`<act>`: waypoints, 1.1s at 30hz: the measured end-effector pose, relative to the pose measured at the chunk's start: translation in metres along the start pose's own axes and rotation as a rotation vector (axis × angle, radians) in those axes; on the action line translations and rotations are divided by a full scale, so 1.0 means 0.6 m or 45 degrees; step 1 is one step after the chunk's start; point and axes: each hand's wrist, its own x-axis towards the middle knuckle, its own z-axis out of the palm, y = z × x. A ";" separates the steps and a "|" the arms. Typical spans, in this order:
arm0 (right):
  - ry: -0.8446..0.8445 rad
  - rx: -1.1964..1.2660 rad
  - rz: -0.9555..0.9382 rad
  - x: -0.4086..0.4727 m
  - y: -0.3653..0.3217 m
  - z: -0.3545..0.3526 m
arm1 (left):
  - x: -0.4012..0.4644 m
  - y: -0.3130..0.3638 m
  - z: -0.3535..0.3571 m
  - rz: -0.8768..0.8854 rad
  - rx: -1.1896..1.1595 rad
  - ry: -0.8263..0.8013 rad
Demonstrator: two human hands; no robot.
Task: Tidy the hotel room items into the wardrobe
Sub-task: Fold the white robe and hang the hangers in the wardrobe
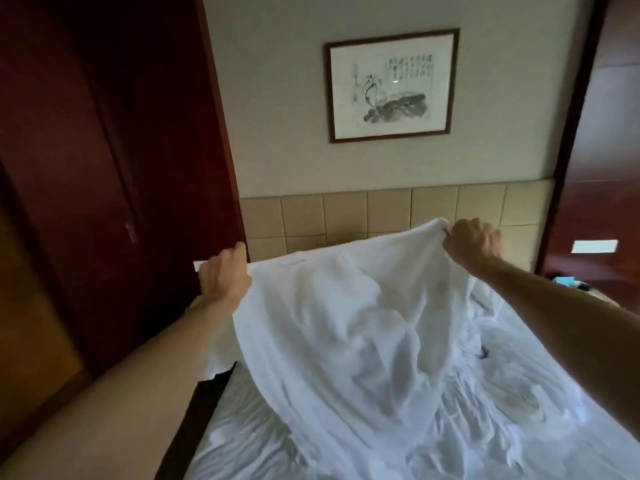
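Forearms, both bare, reach from the lower corners toward the middle, as I see it through the head camera. Below them lies the bed (519,427), its rumpled white sheet filling the lower right, with its dark left edge running up from the bottom. Above the bed I see the white waffle-textured cloth (346,323), a garment or towel, I cannot tell which, held up by its top edge and hanging so that its lower part meets the sheet. My left hand (223,277) grips the cloth's upper left corner, fingers curled round the fabric. My right hand (474,242) pinches the upper right corner, fingers clenched on a bunched fold. Beyond the hands stands the beige padded headboard of square panels (346,213) along the bed's far edge. Left of it rises the dark red-brown wooden panel (104,133); similar wood stands at the right. On the pale wall above hangs the dark-framed ink painting (391,86). Small objects by the bed's far right corner are too blurred to name.
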 end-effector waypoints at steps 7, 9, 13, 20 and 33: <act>0.331 -0.032 -0.063 0.101 0.014 -0.217 | 0.098 0.014 -0.231 -0.040 0.067 0.304; 0.380 -0.095 -0.084 0.115 0.025 -0.251 | 0.110 0.019 -0.271 -0.061 0.066 0.344; 0.349 -0.076 -0.047 0.113 0.042 -0.266 | 0.099 0.045 -0.297 -0.120 0.004 0.277; 0.113 0.129 0.072 0.014 0.090 -0.172 | -0.003 0.072 -0.169 -0.176 -0.135 -0.022; -1.004 -0.121 0.292 -0.653 0.231 0.388 | -0.624 0.087 0.406 -0.311 -0.395 -1.134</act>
